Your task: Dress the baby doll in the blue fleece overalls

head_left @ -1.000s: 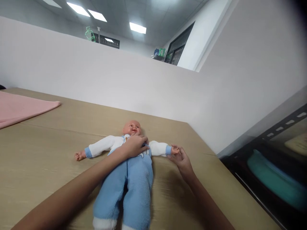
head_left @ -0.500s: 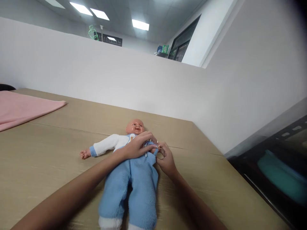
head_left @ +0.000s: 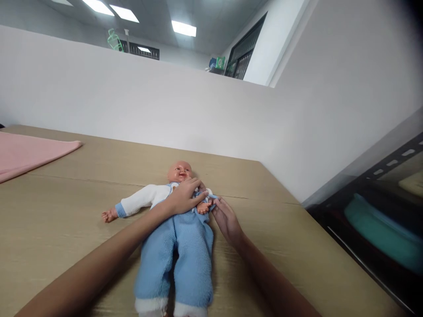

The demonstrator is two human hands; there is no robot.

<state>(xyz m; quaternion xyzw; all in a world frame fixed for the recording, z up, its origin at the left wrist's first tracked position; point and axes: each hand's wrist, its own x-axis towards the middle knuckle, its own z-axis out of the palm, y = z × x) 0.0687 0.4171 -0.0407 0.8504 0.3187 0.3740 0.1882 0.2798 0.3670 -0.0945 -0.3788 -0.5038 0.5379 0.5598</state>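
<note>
A baby doll (head_left: 180, 171) lies on its back, dressed in a white fleece top with blue cuffs and fuzzy blue trousers (head_left: 191, 255). Across its chest reaches my left hand (head_left: 185, 193), fingers closed around the sleeve on the right side of the picture. The doll's small hand (head_left: 204, 207) sticks out just below my left thumb. At the end of that sleeve, my right hand (head_left: 228, 220) pinches the blue cuff (head_left: 213, 197) with thumb and fingertips. The doll's other arm (head_left: 139, 200) stretches out to the left, its cuff at the wrist.
The doll rests on a tan tabletop (head_left: 66, 246). A pink cloth (head_left: 33, 152) lies at the far left. Behind the table rises a white partition (head_left: 132, 97). To the right stands a dark rack (head_left: 357, 211) with a teal item (head_left: 380, 233) in it.
The doll's small hand now shows out past the blue cuff, where my fingers partly covered it before. My right fingers have straightened somewhat. The whole view has shifted slightly.
</note>
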